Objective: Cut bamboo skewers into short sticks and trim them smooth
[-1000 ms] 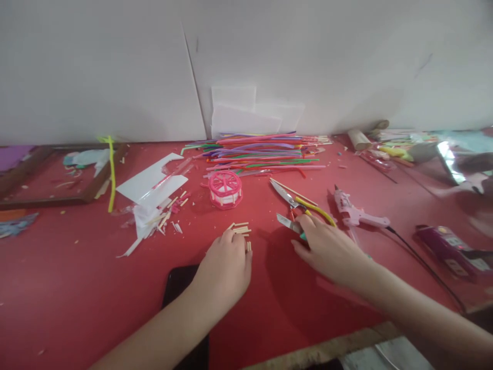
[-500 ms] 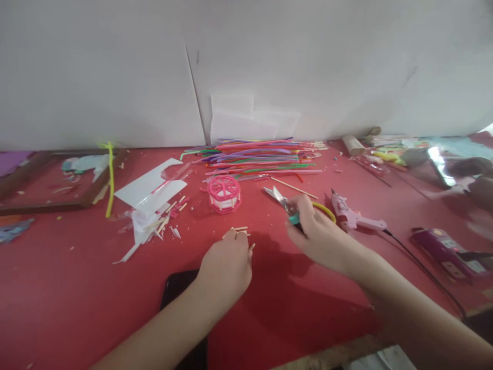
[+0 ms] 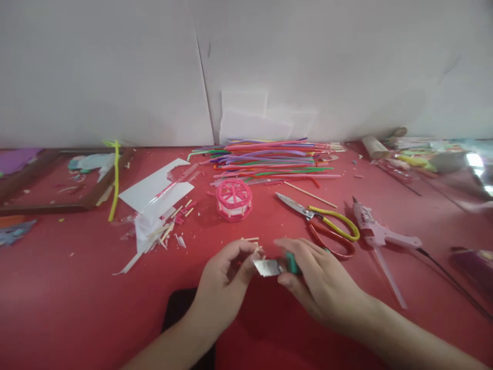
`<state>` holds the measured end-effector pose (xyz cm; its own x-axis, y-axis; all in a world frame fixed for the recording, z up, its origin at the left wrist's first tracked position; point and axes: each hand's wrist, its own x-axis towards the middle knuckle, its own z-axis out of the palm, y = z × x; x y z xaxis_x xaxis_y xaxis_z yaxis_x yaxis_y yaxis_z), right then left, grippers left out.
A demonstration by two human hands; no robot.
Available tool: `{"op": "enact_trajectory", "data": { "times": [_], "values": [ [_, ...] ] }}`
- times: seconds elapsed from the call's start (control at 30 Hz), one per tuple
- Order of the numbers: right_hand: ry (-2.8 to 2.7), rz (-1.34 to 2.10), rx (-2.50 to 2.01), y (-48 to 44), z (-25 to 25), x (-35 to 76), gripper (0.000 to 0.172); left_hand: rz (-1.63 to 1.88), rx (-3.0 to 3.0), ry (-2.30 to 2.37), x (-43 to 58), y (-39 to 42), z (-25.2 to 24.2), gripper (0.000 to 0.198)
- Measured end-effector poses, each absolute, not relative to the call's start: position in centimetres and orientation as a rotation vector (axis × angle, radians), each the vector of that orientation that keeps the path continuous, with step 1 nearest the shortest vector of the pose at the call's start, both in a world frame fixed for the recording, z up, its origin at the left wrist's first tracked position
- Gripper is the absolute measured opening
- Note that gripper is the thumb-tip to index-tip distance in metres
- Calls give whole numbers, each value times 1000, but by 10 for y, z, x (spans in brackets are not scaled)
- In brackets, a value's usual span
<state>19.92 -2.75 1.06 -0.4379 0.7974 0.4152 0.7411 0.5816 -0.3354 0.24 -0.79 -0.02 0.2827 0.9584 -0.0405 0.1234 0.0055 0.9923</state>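
My right hand point(image 3: 321, 277) is closed around a utility knife point(image 3: 267, 267) with a green handle and a broad blade. Its blade points left and reaches the fingertips of my left hand point(image 3: 225, 288). Thumb and fingers of the left hand pinch a small pale piece, probably a bit of wooden stick, mostly hidden by the fingers. Just behind those fingers lie short wooden sticks point(image 3: 251, 239). A pink wheel-topped drum shape point(image 3: 234, 200) with a white core stands beyond my hands. Scissors point(image 3: 308, 211) with yellow and red handles lie past the right hand.
Bundled coloured pipe cleaners point(image 3: 269, 159) lie along the wall. A pink glue gun point(image 3: 373, 228) with its cord is at right. White paper point(image 3: 154, 190), scraps and a brown frame point(image 3: 73, 208) are at left. A black phone-like object point(image 3: 179, 303) lies partly under my left forearm.
My right hand has moved from beside the scissors toward my left hand, bringing the knife blade to its fingertips. My left hand has turned, showing its thumb. The view has shifted slightly.
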Motion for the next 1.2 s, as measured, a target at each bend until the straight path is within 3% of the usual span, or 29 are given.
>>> {"op": "enact_trajectory", "data": {
  "times": [0.1, 0.4, 0.6, 0.73, 1.0, 1.2],
  "values": [
    [-2292, 192, -1209, -27, 10, 195, 24, 906, 1495, 1020, 1, -10, 0, 10],
    [-2271, 302, -1165, -27, 11, 198, 24, 804, 1499, 968, -2, -14, 6, 12],
    [-2262, 168, -1149, -25, 11, 199, 36, 754, 1393, 1031, 2, -12, 2, 15],
    [-2189, 163, -1256, -20, 14, 203, 13, 732, 1411, 1057, 4, -11, -1, 21],
    [-2365, 144, -1472, 52, 58, 186, 15, 671, 1546, 1073, 2, -11, -2, 29],
    [-2714, 44, -1382, 103, 51, 162, 19, 711, 1539, 1037, 1, -10, -7, 29]
  ]
}}
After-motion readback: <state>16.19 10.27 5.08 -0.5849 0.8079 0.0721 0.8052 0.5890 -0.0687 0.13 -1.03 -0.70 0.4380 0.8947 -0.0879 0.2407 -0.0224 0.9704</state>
